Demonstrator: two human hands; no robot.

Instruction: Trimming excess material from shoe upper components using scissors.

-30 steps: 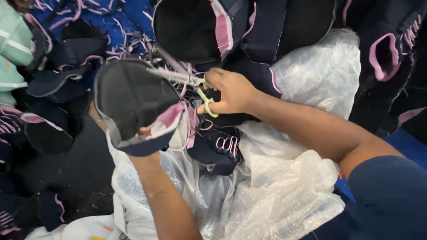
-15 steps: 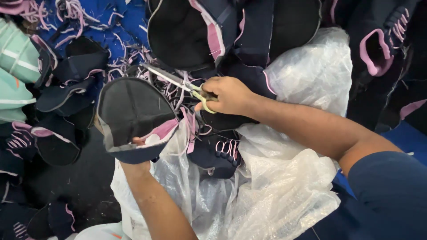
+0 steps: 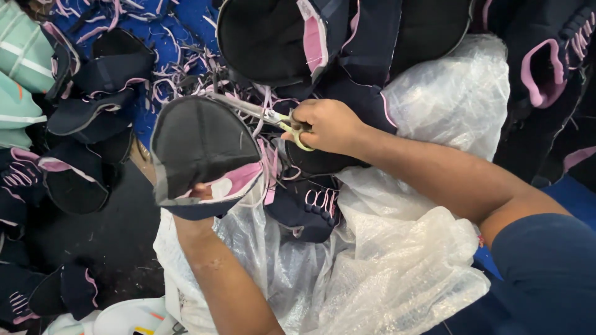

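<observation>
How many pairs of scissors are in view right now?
1. The scissors are in the right hand, blades at the edge of the dark shoe upper held by the left hand. Others may be hidden under the piles.

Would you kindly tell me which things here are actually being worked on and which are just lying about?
In hand:
- dark shoe upper with pink trim, held by the left hand
- small metal scissors with pale yellow handles, gripped by the right hand

Lying about:
- pile of dark shoe uppers
- pink fabric trimmings
- clear plastic sheeting
- green striped cloth
</observation>
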